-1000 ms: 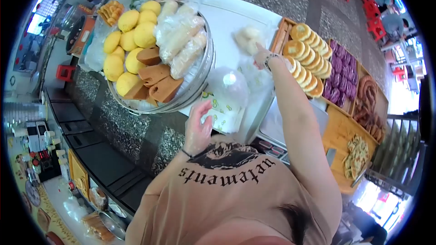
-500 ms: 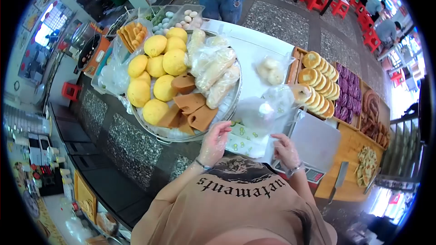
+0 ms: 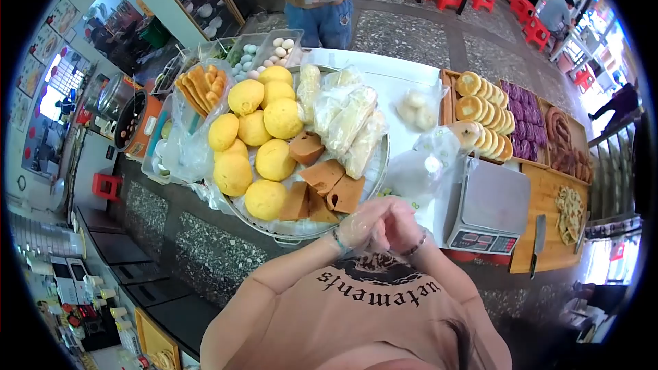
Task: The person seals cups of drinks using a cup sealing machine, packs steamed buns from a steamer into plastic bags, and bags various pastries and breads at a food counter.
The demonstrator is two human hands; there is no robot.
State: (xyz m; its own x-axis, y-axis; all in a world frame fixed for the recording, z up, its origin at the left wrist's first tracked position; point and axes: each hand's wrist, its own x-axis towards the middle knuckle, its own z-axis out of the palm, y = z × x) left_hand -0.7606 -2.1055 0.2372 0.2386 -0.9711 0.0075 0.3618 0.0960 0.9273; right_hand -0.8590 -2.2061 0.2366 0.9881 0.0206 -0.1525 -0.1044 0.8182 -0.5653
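My left hand (image 3: 363, 225) and my right hand (image 3: 403, 225) meet in front of my chest, both in clear plastic gloves. Their fingers are pressed together, and whatever lies between them, if anything, is hidden. Just past the hands, a clear plastic bag (image 3: 415, 170) rests on the white counter (image 3: 401, 140). To the left is a large round tray (image 3: 375, 188). Yellow round buns (image 3: 273, 159), brown sponge cake pieces (image 3: 346, 193) and bagged long pale rolls (image 3: 353, 123) lie on it. A digital scale (image 3: 490, 199) stands to the right.
Wooden trays at right hold round flatbreads (image 3: 483, 109), purple rolls (image 3: 524, 123) and brown twisted pastries (image 3: 562, 130). A knife (image 3: 538, 243) lies on a wooden board (image 3: 524, 199). Bagged white buns (image 3: 417, 109) and fried dough sticks (image 3: 199, 89) are beyond. A person (image 3: 319, 0) stands across the counter.
My hands, apart with fingers spread before, have come together in front of my chest. The view has shifted, with the scale now fully visible.
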